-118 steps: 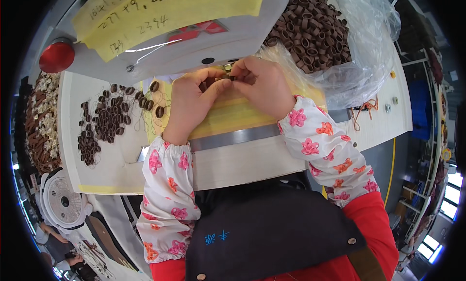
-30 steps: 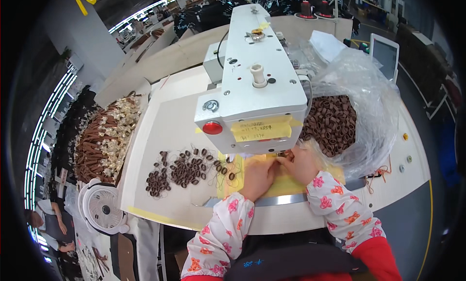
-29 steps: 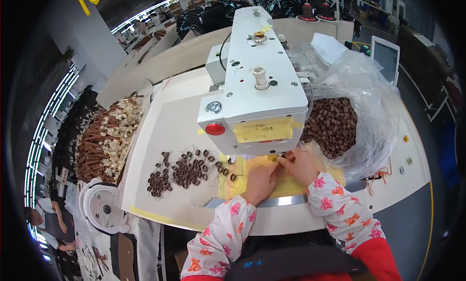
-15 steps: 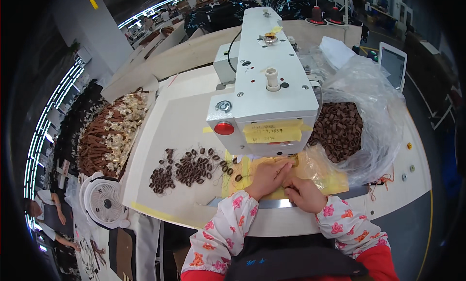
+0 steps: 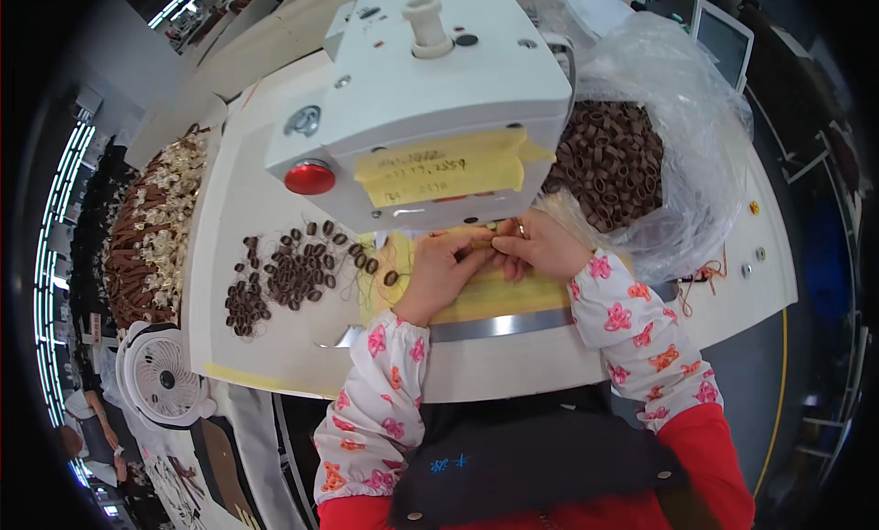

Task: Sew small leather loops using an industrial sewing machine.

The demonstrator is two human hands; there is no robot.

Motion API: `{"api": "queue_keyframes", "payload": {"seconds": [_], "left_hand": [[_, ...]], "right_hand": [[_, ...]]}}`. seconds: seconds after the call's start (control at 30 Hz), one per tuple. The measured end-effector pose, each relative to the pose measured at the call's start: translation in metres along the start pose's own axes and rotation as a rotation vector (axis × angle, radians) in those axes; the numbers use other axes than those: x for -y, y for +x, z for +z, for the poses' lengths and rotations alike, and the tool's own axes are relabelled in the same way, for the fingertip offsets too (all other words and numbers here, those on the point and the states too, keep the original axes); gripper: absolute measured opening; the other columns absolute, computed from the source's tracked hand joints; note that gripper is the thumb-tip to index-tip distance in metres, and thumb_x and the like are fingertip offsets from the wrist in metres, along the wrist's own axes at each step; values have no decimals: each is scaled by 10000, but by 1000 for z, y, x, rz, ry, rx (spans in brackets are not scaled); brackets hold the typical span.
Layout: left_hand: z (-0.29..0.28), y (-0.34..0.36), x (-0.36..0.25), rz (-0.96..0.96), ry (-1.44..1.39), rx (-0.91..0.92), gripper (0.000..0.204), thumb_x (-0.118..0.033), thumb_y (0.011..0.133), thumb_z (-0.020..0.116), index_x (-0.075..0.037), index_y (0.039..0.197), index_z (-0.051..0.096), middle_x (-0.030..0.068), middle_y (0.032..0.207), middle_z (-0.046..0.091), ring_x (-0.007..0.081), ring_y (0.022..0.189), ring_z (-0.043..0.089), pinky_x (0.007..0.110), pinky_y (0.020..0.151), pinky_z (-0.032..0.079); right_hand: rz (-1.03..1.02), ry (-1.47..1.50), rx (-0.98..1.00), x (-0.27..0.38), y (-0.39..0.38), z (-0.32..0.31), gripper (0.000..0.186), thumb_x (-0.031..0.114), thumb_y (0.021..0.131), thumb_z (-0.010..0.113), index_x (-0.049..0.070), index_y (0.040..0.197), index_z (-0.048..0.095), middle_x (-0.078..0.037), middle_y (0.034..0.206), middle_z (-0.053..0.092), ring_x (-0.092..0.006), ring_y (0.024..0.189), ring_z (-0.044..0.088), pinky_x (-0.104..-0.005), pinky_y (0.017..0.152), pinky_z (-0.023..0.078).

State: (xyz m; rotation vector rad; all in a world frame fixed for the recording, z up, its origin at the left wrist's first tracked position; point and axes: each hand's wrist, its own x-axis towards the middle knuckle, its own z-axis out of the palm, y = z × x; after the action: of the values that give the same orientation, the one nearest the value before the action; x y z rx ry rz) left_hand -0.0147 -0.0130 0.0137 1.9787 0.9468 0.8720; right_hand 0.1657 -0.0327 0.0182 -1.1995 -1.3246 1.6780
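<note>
Just under the front of a white sewing machine (image 5: 439, 100), both my hands meet at the fingertips. My left hand (image 5: 442, 272) is pinched, its fingers pointing right. My right hand (image 5: 542, 246) is bent inward, thumb and fingers pressed together against the left fingertips. Whatever they hold is too small and covered to make out. Yellow sheeting (image 5: 513, 297) lies beneath them. To the left, small brown loops (image 5: 298, 272) with loose threads are spread on the white table. More brown loops (image 5: 609, 168) fill a clear plastic bag (image 5: 700, 136) on the right.
A metal strip (image 5: 499, 326) runs along the table's near side. Left of the table are a white fan (image 5: 165, 376) and a heap of brown straps (image 5: 146, 255). A screen (image 5: 721, 40) stands at the back right. Another person (image 5: 92, 429) is at the far left.
The view has moved closer to the machine, which now looks larger. My fingertips have come together higher up, whereas before my left hand lay flatter beside a curled right hand.
</note>
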Motion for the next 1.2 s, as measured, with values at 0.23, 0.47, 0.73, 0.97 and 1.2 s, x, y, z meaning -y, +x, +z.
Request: {"api": "queue_keyframes", "payload": {"seconds": [0.23,0.47,0.73,0.97,1.2], "left_hand": [[8,5,3,-112,157,-110,151,-184,726,651,-44,784,653,87,540,560,206,457,525,313,473,399],[10,13,11,-238,312,-129,248,-246,716,647,-9,649,614,85,479,529,231,422,497,324,452,385],[10,16,8,-244,101,-191,388,-335,751,674,-8,569,570,-1,438,457,62,429,392,241,416,324],[10,17,14,-186,153,-185,386,-327,762,669,-17,571,541,-16,456,440,57,445,377,246,418,314],[11,17,17,-151,146,-183,379,-311,766,667,-10,582,532,-16,454,429,62,442,362,249,417,304]], "right_hand": [[-429,-547,-475,-9,-6,6,144,86,764,628,-7,751,519,-104,659,579,-206,585,590,-307,517,466],[-520,-672,-598,-12,6,12,103,56,722,617,-1,757,539,-151,718,572,-332,672,560,-389,585,446],[-525,-728,-628,-13,9,12,82,41,730,596,3,751,526,-159,717,563,-345,682,556,-410,573,442],[-504,-751,-632,-13,9,13,85,49,740,594,11,767,523,-162,733,563,-353,688,555,-416,581,446],[-501,-810,-608,-13,9,10,89,66,745,595,15,758,523,-160,727,563,-355,677,557,-416,575,449]]}}
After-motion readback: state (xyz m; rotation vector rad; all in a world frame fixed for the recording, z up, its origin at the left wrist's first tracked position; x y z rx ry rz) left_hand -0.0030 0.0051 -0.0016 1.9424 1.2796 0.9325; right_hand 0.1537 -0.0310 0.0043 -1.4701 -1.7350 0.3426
